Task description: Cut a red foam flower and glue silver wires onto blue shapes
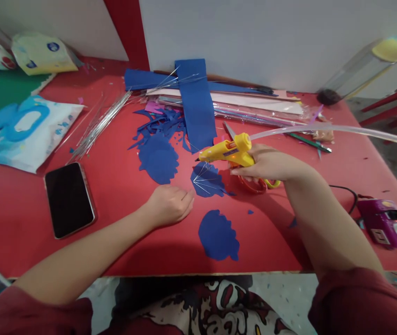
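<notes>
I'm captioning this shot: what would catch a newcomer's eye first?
The yellow glue gun in the right hand stands out first, over the middle of the red table. Next come the jagged blue cutouts near the left hand, one with thin wires fanned across it.

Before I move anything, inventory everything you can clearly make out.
Glue gun: 1, yellow, centre
Glue stick: 1, clear, gun's rear
Scissors: 1, red-and-yellow handles, below gun
Cutouts: 3, blue, mid-table
Thin wires: several, silver, middle cutout
Wire bundle: uncounted, silver, left
Strips: several, blue and white, rear
Scraps: many, blue, mid-table
Wrapped rods: uncounted, mostly clear, rear
Phone: 1, black, left
Wipes: 1 pack, white-and-blue, left
Bags: 2, yellow and white, rear left
Sheet: 1, green, rear left
Stick: 1, green, rear right
Box: 1, purple, right
Tube: 1, clear-and-yellow, far right
Table: 1, red, underneath
Left hand: 1, bare, by middle cutout
Right hand: 1, bare, holding gun
Sleeves: 2, maroon, bottom corners
</notes>
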Demonstrator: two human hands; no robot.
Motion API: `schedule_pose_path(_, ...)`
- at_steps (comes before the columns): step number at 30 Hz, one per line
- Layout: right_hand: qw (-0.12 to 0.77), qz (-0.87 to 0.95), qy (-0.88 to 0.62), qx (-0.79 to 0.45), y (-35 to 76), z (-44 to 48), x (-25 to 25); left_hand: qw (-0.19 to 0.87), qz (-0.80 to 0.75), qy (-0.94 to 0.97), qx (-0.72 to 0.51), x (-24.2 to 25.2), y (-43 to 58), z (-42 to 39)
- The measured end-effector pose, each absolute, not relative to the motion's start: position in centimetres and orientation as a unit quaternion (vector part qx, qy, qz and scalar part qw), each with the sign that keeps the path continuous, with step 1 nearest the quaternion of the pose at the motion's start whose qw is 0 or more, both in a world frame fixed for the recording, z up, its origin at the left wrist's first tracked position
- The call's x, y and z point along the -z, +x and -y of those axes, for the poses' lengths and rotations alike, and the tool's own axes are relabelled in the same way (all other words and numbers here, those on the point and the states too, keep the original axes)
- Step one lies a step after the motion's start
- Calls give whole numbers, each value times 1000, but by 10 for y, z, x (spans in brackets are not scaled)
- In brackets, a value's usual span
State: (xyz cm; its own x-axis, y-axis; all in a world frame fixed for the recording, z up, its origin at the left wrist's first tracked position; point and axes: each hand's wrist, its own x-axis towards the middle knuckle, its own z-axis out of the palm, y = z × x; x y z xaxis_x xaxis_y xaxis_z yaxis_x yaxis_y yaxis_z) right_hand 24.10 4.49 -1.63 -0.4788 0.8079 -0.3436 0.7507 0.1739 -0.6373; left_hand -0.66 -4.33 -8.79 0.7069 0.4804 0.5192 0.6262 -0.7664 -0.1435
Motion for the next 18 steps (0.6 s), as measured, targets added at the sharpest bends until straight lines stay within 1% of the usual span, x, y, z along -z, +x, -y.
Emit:
schedule_pose_path(2,31,797,-488,-353,241,-44,13,155,306,-912,226,88,-7,43)
schedule_pose_path(5,-5,809,-489,-325,239,-38,5,151,306,-914,221,89,-7,44)
schedule_pose_path(10,-129,780,-502,-350,233,-29,-12,146,308,-917,207,91,-7,44)
schedule_pose_path(12,-160,779,-494,-352,230,-28,-15,144,310,-918,200,92,-6,44)
schedule_pose_path(18,-171,779,-494,-348,226,-26,-12,139,318,-917,198,92,-6,44)
